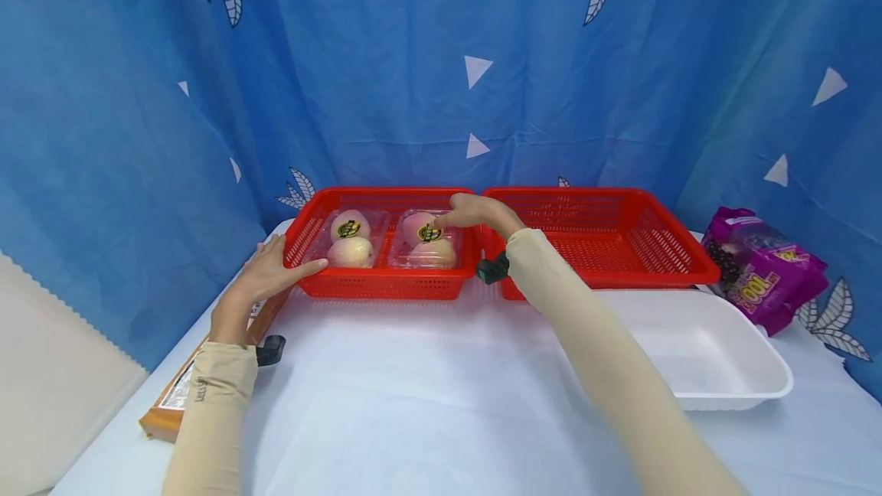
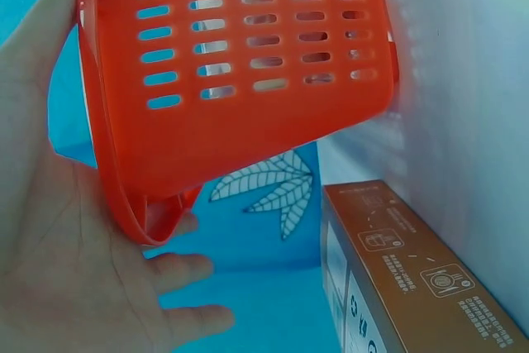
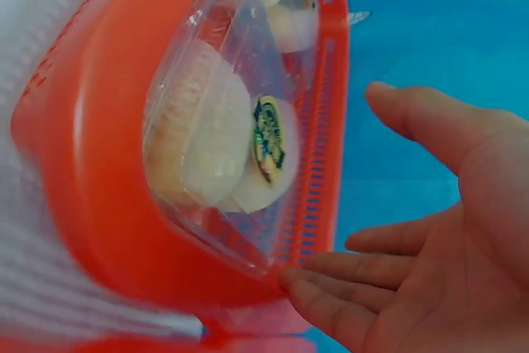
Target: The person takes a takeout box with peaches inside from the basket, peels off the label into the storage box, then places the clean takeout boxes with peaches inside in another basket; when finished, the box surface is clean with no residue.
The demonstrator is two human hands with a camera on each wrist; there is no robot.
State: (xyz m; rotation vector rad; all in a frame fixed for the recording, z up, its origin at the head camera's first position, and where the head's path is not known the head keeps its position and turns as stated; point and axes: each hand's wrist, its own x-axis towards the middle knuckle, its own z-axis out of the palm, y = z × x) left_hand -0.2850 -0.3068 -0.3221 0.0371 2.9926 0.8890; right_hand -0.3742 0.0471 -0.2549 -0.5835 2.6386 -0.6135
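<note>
A red plastic basket point(image 1: 386, 282) holds two clear plastic boxes of peaches: a left box point(image 1: 353, 239) and a right box point(image 1: 426, 239), each with a dark-and-yellow label. My left hand point(image 1: 270, 270) rests against the basket's left corner, thumb along the front rim and fingers spread outside; in the left wrist view the palm point(image 2: 66, 262) meets the rim with the fingers fairly straight. Over the basket's right end is my right hand point(image 1: 478, 210), close to the right box. In the right wrist view its fingers point(image 3: 372, 274) are extended beside the rim, and nothing is in the palm.
A second red basket point(image 1: 620, 279) stands to the right, with a white tray point(image 1: 733, 389) in front of it. Beyond these lies a purple snack bag point(image 1: 765, 282). A brown box point(image 1: 165, 421) lies along the table's left edge. Blue curtain point(image 1: 406, 83) hangs behind everything.
</note>
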